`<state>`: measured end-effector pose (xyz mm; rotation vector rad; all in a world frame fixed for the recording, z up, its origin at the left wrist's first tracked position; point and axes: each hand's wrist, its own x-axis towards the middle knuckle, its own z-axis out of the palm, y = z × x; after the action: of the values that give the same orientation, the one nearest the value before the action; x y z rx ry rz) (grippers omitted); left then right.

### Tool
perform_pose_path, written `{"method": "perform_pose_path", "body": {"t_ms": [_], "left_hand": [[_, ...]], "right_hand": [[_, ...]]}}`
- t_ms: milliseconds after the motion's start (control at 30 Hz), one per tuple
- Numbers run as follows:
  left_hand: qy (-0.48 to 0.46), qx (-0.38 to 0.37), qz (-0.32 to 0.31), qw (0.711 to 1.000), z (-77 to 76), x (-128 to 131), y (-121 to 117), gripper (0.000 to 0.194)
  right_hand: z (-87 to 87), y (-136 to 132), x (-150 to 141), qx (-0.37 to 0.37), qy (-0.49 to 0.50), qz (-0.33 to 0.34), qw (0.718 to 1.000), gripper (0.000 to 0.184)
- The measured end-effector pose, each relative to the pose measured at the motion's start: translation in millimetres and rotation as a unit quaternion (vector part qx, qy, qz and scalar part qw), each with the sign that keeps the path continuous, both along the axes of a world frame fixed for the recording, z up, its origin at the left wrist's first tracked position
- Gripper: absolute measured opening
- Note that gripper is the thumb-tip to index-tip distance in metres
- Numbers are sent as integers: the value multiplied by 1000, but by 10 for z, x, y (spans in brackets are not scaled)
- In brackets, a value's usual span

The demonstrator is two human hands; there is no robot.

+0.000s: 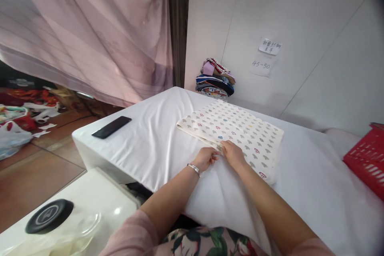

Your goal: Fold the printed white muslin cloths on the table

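A cream cloth [240, 128] printed with small grey, red and blue motifs lies folded flat on the white-covered table. My right hand [233, 154] is closed on its near edge, with the thumb and fingers pinched over the fabric. Just left of it, my left hand [207, 159], with a bracelet at the wrist, has its fingers curled at the same edge. Whether fabric is between those left fingertips is too small to tell.
A stack of folded clothes [215, 80] stands by the wall at the table's far edge. A black phone [111, 127] lies at the left, and a red basket [367, 156] is at the right. A black round lid [49, 216] sits on a white surface at lower left.
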<state>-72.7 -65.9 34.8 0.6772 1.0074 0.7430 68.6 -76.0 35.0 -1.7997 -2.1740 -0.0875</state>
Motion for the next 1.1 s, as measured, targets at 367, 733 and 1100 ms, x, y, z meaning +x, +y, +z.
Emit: {"method": "perform_pose_path", "body": {"t_ms": [367, 733, 1100], "left_hand": [[-19, -30, -7, 999, -52, 184, 222, 14], [-22, 21, 29, 999, -5, 192, 115, 21], [-90, 30, 31, 995, -59, 169, 137, 11]], "right_hand": [[-41, 19, -6, 28, 42, 8, 999, 23], [189, 11, 37, 104, 26, 0, 994, 24], [30, -53, -44, 47, 52, 37, 997, 29]]}}
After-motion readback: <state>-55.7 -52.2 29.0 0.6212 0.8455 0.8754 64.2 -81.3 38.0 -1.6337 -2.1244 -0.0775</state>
